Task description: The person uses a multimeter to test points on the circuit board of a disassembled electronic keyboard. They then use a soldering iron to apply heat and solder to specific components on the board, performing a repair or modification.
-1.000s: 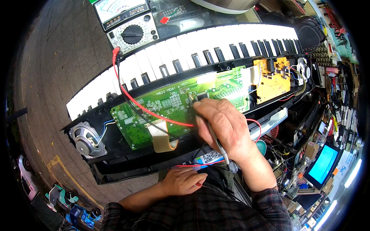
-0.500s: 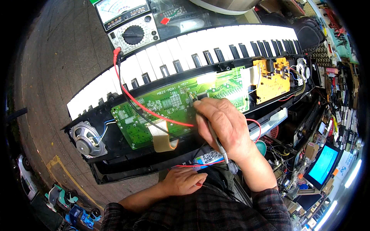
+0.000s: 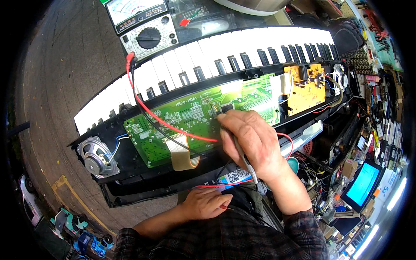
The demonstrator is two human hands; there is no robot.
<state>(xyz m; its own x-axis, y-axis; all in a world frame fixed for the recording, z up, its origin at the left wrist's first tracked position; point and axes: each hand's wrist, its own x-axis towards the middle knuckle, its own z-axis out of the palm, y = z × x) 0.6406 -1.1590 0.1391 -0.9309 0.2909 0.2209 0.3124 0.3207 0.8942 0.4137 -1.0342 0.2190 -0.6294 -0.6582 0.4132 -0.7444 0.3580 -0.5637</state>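
An opened electronic keyboard (image 3: 190,58) lies across my front, with a green circuit board (image 3: 151,149) exposed. My right hand (image 3: 253,141) is closed around a slim grey tool (image 3: 250,168). Its narrow end is over the board beside a dark square chip (image 3: 227,107); I cannot tell whether it touches. Below the keyboard's near edge, my left hand (image 3: 207,203) is curled around a red test probe (image 3: 223,207), mostly hidden by the fingers. A red test lead (image 3: 169,125) and a black test lead (image 3: 149,112) cross the board from an analog multimeter (image 3: 147,37).
A flat ribbon cable (image 3: 180,154) folds over the board's near edge. An orange circuit board (image 3: 307,93) sits at the right, with a round speaker (image 3: 97,158) at the left end. Crowded parts and a lit screen (image 3: 365,184) stand farther right.
Almost nothing differs. Both hands keep their places and grips, and the view has shifted very slightly.
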